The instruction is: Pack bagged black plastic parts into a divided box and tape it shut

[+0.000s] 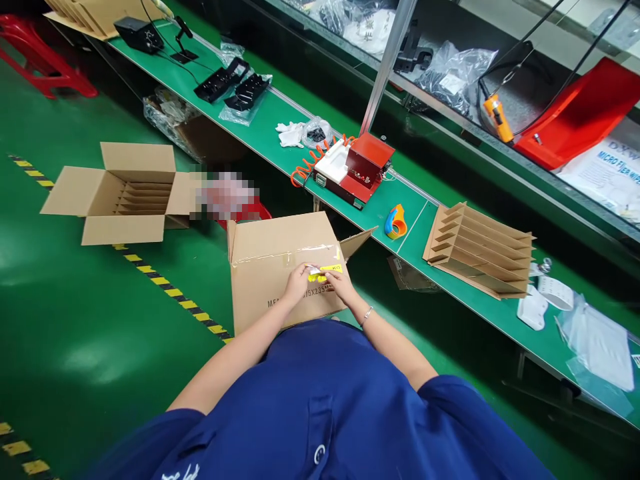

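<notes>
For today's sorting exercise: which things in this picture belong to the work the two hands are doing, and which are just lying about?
In use:
left hand
right hand
yellow label
taped carton

Lying about:
open carton with dividers on the floor
cardboard divider set
tape dispenser
red machine
black trays

From my remote seat I see a factory packing line: a glossy green floor (90,320) with yellow-black hazard striping (170,290), a long green counter (280,127) running from upper left to right, open cartons (125,193), cardboard dividers (480,250), a tape dispenser (396,222) and bagged parts (450,70) at upper right.
</notes>
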`<state>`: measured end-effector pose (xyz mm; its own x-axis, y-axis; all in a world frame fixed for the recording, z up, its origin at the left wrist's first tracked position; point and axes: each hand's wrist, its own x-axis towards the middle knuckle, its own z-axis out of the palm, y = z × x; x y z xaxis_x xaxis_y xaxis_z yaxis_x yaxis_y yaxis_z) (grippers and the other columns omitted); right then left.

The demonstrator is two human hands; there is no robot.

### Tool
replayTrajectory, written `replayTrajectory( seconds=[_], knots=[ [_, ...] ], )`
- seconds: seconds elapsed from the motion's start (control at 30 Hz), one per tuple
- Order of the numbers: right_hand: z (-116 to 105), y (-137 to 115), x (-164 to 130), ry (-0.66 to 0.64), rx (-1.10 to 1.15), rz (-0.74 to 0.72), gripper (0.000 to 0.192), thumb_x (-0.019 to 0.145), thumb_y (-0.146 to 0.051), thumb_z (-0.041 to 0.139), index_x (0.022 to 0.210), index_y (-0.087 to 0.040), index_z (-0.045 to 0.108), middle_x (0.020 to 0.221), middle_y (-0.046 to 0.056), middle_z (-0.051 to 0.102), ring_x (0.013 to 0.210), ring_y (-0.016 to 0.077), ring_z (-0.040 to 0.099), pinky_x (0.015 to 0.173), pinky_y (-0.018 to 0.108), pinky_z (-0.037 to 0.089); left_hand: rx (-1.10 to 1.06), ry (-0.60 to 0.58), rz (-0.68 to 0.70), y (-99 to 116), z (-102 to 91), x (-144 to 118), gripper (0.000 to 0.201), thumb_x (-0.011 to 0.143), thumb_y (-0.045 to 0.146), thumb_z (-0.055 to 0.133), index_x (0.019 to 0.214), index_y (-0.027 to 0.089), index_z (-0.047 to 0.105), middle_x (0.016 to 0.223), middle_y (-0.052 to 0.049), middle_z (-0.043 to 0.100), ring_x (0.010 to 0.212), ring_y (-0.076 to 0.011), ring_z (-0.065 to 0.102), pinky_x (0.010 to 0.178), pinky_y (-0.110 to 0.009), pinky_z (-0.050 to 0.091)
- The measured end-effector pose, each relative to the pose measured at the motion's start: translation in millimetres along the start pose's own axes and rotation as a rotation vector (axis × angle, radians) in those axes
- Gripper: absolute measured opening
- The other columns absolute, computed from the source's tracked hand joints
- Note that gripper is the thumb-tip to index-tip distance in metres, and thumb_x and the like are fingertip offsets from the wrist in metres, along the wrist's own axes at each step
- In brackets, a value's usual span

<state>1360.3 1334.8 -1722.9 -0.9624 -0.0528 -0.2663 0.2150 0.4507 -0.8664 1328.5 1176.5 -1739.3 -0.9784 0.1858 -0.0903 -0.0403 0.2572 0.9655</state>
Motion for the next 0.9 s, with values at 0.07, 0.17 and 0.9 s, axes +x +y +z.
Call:
replayTrajectory(
  seconds=[0.07,0.17,0.9],
  knots=[
    [-9.0,-1.0,1.6,0.014,-0.057,0.007,0.036,0.100,-0.030,0.038,0.126,-0.022,0.061,0.108,0.008,0.071,0.082,0.0169,0.071,0.069,0.031,0.060,-0.040,0.093,-0.047,-5.5,-11.5,0.3,0.037,0.098,0.039,0.035,0.098,0.017,0.064,0.083,-0.008,0.072,0.079,-0.0198,0.070,0.075,-0.034,0.057],
    [-22.0,-1.9,5.7,0.020,-0.218,0.003,0.035,0.098,-0.024,0.042,0.129,-0.022,0.059,0.120,0.010,0.068,0.100,0.0192,0.069,0.086,0.036,0.058,-0.032,0.161,-0.111,-13.8,-28.0,-3.4,0.039,0.098,0.038,0.029,0.093,0.017,0.061,0.068,-0.003,0.064,0.061,-0.0164,0.063,0.062,-0.030,0.054],
    [-3.4,-7.1,31.3,-0.176,-0.903,-0.142,0.026,0.100,-0.018,0.042,0.116,-0.014,0.062,0.114,0.015,0.065,0.094,0.0224,0.063,0.075,0.033,0.051,0.518,-0.039,-0.059,-35.3,-20.8,-22.5,0.027,0.092,0.029,0.050,0.110,0.022,0.069,0.110,-0.009,0.075,0.101,-0.0258,0.069,0.087,-0.033,0.051]
  ],
)
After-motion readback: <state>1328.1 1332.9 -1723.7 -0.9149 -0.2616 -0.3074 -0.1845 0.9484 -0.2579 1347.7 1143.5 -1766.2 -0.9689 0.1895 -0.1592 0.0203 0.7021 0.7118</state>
